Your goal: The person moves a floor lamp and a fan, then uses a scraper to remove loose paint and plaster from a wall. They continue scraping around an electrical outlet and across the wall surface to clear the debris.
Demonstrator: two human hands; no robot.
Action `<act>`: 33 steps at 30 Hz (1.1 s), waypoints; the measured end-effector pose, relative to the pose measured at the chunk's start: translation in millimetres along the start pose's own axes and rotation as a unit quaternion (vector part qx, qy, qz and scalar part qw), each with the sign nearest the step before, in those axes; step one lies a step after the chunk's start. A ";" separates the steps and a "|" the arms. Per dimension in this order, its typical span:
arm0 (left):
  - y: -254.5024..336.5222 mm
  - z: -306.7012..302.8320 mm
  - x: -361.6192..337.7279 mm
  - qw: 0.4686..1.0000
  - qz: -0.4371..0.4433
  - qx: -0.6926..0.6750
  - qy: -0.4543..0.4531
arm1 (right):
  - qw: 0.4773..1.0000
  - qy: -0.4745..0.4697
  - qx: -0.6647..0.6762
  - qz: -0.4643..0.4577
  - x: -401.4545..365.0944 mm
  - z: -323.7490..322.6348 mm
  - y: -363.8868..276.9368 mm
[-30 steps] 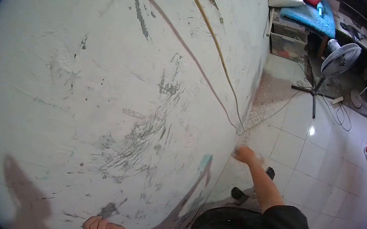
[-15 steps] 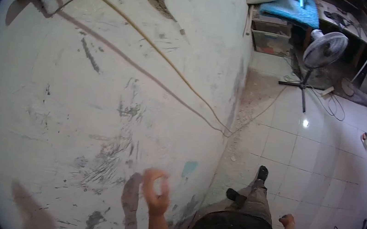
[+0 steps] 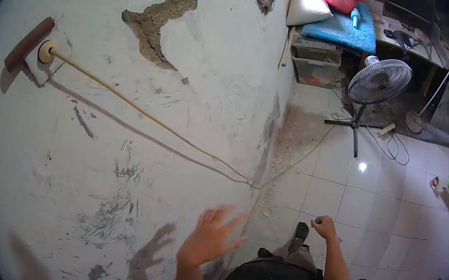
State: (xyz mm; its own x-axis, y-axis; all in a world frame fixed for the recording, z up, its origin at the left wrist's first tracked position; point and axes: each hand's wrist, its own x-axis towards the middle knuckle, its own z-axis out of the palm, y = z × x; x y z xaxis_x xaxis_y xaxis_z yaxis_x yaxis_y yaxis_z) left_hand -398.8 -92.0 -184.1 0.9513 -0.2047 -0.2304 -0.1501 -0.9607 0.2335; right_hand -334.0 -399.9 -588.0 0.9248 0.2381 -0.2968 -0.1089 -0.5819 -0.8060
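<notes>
My left hand (image 3: pixel 211 237) is raised beside the scuffed white wall (image 3: pixel 83 178), with its fingers spread and nothing in it. Its shadow falls on the wall to the left. My right hand (image 3: pixel 325 227) is held out over the tiled floor, fingers curled closed. A small dark spot shows at the fingers, too small to name. Higher on the wall, a round cream fitting (image 3: pixel 47 51) sits beside a brown bar (image 3: pixel 29 45). A yellowish cable (image 3: pixel 138 107) runs from the fitting down to the floor.
A standing fan (image 3: pixel 379 81) is on the floor ahead, with loose cords around its base. Behind it are a plastic bin (image 3: pixel 316 71), a blue towel (image 3: pixel 341 32) and a white pillow (image 3: pixel 308 8). Crumbled debris (image 3: pixel 286 148) lies along the wall's foot. Tape rolls (image 3: pixel 443 183) lie at right.
My left hand has opened from a curled shape and moved slightly right. The right hand has risen and come forward. The view has tilted up, showing more of the wall's upper part.
</notes>
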 end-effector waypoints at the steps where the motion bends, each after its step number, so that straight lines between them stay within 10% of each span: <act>1: -4.7 -7.0 -0.1 0.996 -0.062 0.060 0.033 | 0.999 -0.010 -0.024 0.040 -3.0 -15.4 -1.8; 4: -53.2 18.8 13.2 0.909 -0.224 0.181 0.301 | 0.991 -0.040 -0.039 0.117 -19.3 -41.9 35.5; 7: -59.7 18.2 16.3 0.926 -0.246 0.241 0.157 | 0.983 -0.048 -0.071 0.160 -53.6 -49.2 103.5; 11: 50.4 -5.1 77.6 0.973 0.012 0.020 0.229 | 0.961 -0.093 -0.094 0.242 -123.6 -29.9 216.1; 14: 144.4 -38.3 102.4 0.837 0.360 -0.013 0.411 | 0.937 -0.148 -0.164 0.269 -144.0 -89.5 157.0; 15: 162.4 -55.0 100.0 0.858 0.420 -0.098 0.278 | 0.940 -0.100 -0.147 0.292 -149.3 -99.0 153.8; 17: 173.9 -38.7 123.4 0.810 0.455 -0.249 0.273 | 0.950 -0.055 -0.077 0.297 -159.4 -123.4 132.8; 18: 158.2 -16.9 135.9 0.744 0.418 -0.326 0.408 | 0.957 0.003 -0.063 0.283 -164.0 -114.8 136.3; 22: 138.5 -22.3 142.2 0.706 0.298 -0.613 0.193 | 0.952 0.141 0.020 0.271 -189.8 -103.6 129.6; 24: 119.2 18.7 148.9 0.738 0.152 -0.632 0.180 | 0.938 0.157 0.050 0.306 -212.8 -91.1 123.7; 26: 84.6 46.8 153.1 0.867 0.218 -0.422 0.153 | 0.924 0.143 0.039 0.352 -238.6 -73.6 123.7; 30: 72.5 48.8 122.2 0.894 0.095 -0.435 0.045 | 0.904 0.119 0.038 0.410 -313.6 -31.3 126.9; 33: 33.0 29.5 145.2 0.901 0.261 -0.237 0.253 | 0.857 0.232 -0.007 0.459 -356.0 -3.2 122.1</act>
State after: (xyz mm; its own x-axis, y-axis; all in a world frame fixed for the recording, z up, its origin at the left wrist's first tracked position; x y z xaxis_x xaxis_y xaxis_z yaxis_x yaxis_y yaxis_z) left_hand -273.6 -158.9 -237.6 0.8037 -0.3784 0.4592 -0.5944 -0.5458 0.5906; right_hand -675.4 -558.1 -579.1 0.4970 -0.6590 -0.5646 -0.8677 -0.3677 -0.3346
